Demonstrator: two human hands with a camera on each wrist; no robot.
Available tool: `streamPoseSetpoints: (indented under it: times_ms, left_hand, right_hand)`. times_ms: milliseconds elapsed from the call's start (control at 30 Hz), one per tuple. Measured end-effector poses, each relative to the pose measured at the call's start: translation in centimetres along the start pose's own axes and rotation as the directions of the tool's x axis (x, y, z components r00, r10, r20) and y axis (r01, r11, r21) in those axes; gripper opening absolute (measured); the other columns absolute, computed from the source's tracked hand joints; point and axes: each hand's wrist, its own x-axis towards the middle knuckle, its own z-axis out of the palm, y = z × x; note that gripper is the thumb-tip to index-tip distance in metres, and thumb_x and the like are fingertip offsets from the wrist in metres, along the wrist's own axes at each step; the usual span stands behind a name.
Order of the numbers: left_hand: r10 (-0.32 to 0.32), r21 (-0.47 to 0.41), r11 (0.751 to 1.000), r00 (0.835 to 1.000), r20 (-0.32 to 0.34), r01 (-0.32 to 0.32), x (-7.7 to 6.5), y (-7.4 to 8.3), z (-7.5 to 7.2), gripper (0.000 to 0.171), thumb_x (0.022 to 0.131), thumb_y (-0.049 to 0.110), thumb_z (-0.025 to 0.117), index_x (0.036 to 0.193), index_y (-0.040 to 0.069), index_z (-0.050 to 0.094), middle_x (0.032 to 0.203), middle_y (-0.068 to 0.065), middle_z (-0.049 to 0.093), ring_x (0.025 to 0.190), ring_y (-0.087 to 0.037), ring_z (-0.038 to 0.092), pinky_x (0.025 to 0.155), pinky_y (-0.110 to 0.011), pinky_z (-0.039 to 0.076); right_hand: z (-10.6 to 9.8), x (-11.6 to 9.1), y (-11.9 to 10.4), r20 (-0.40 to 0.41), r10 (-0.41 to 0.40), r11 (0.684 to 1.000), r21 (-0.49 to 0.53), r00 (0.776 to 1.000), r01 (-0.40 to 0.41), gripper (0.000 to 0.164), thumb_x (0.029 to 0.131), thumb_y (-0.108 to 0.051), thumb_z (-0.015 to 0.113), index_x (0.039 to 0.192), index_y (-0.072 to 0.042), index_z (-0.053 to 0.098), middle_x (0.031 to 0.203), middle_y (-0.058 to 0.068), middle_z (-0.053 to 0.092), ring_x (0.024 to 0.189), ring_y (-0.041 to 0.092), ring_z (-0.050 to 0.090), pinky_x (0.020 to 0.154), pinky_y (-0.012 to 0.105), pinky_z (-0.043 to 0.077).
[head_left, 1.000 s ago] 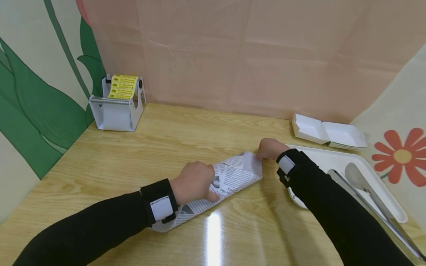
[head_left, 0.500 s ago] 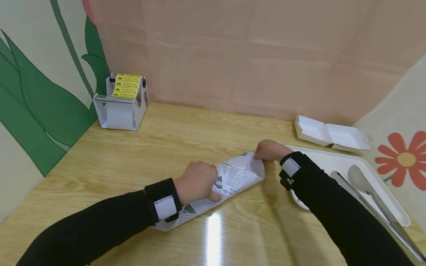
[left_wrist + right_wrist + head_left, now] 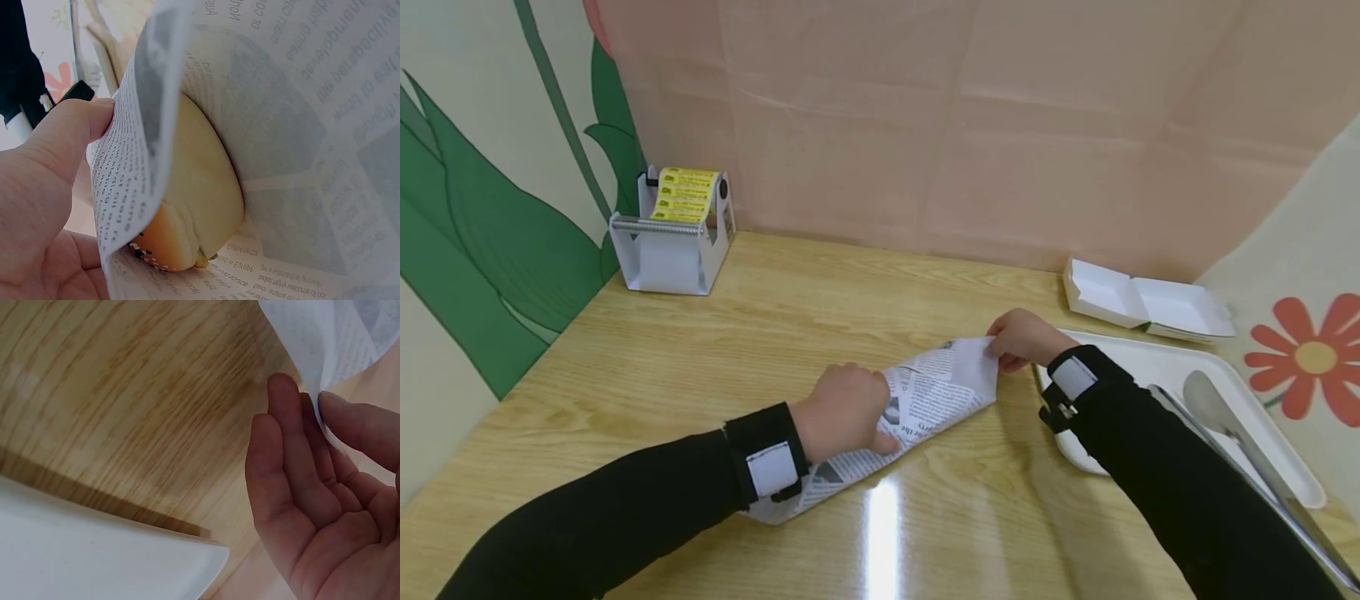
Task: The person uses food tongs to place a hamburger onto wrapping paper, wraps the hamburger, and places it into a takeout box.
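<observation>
A newsprint-patterned wrapping paper lies folded into a long packet, slanting across the middle of the table. My left hand grips the packet across its middle, thumb on the near side. Inside the paper, the left wrist view shows a filled bun with black and white seeds on its crust and a little filling at the cut. At the packet's far right end, my right hand pinches the paper's tip between thumb and fingers. The right wrist view shows the thumb pressing the paper edge against the fingers.
A white tray stands right of the packet, partly under my right sleeve. Metal tongs lie across it. Behind the tray is an opened white box. A label dispenser with a yellow roll stands at the back left.
My right hand has shifted slightly right and away, drawing the paper's end corner outward with it. My left hand keeps its grip in the same place.
</observation>
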Motion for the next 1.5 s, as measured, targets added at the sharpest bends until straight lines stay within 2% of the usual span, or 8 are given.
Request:
streamPoseSetpoints:
  times_ms: [200,367,600,767,1000,1200,1500]
  left_hand:
    - [0.002,0.027,1.000,1.000,0.017,-0.002,0.1,0.1,0.0,0.052,0.076,0.060,0.074,0.069,0.011,0.061,0.061,0.004,0.050,0.056,-0.012,0.044,0.050,-0.026,0.039]
    - [0.009,0.014,1.000,1.000,0.020,-0.009,0.1,0.1,-0.1,0.049,0.077,0.058,0.075,0.067,0.012,0.063,0.061,0.005,0.051,0.057,-0.012,0.045,0.054,-0.027,0.039]
    - [0.016,0.039,0.999,1.000,0.017,-0.017,0.2,0.3,-0.2,0.048,0.078,0.058,0.073,0.066,0.013,0.063,0.061,0.005,0.051,0.057,-0.012,0.045,0.054,-0.028,0.039]
    - [0.014,0.051,0.999,1.000,0.016,-0.014,0.2,0.3,-0.3,0.049,0.079,0.059,0.072,0.065,0.014,0.061,0.060,0.005,0.051,0.058,-0.013,0.045,0.055,-0.028,0.040]
    - [0.007,0.063,0.998,1.000,0.019,-0.008,0.4,0.4,-0.3,0.050,0.079,0.060,0.072,0.062,0.014,0.059,0.058,0.004,0.049,0.057,-0.013,0.044,0.056,-0.029,0.040]
    - [0.000,0.085,0.996,1.000,0.008,-0.001,0.7,0.4,-0.1,0.051,0.078,0.062,0.071,0.062,0.015,0.059,0.058,0.004,0.050,0.058,-0.014,0.046,0.058,-0.030,0.042]
    - [0.018,0.117,0.993,1.000,-0.003,-0.017,0.8,0.7,-0.2,0.053,0.079,0.061,0.071,0.059,0.014,0.058,0.057,0.003,0.050,0.058,-0.014,0.047,0.057,-0.031,0.043]
  right_hand:
    - [-0.4,-0.7,-0.4,-0.010,-0.065,0.996,0.054,0.998,0.065,0.022,0.095,-0.005,0.056,0.109,0.013,0.055,0.087,0.012,0.063,0.068,0.015,0.064,0.069,0.037,0.058]
    - [-0.7,-0.9,-0.6,-0.012,-0.120,0.988,0.095,0.993,0.121,0.023,0.098,-0.005,0.052,0.112,0.012,0.052,0.089,0.011,0.060,0.069,0.014,0.063,0.071,0.036,0.057]
    - [-1.0,-1.4,-1.2,0.002,-0.226,0.967,0.125,0.974,0.224,0.026,0.105,-0.010,0.037,0.121,0.009,0.044,0.105,0.019,0.056,0.085,0.022,0.062,0.078,0.037,0.055]
    - [-1.2,-1.9,-1.6,0.025,-0.268,0.947,0.188,0.963,0.259,0.027,0.106,-0.011,0.034,0.123,0.008,0.040,0.107,0.021,0.054,0.084,0.024,0.064,0.074,0.040,0.057]
    - [-1.7,-3.0,-2.3,0.056,-0.362,0.911,0.234,0.930,0.340,0.028,0.107,-0.016,0.034,0.122,0.006,0.038,0.113,0.023,0.050,0.092,0.028,0.061,0.068,0.043,0.056]
    - [-1.7,-3.9,-3.3,0.073,-0.435,0.876,0.266,0.898,0.402,0.026,0.107,-0.017,0.035,0.117,0.006,0.039,0.113,0.021,0.050,0.097,0.024,0.058,0.065,0.042,0.056]
    - [-1.6,-4.8,-4.9,0.135,-0.483,0.863,0.237,0.865,0.445,0.025,0.107,-0.018,0.033,0.116,0.004,0.041,0.110,0.019,0.050,0.097,0.026,0.054,0.067,0.043,0.056]
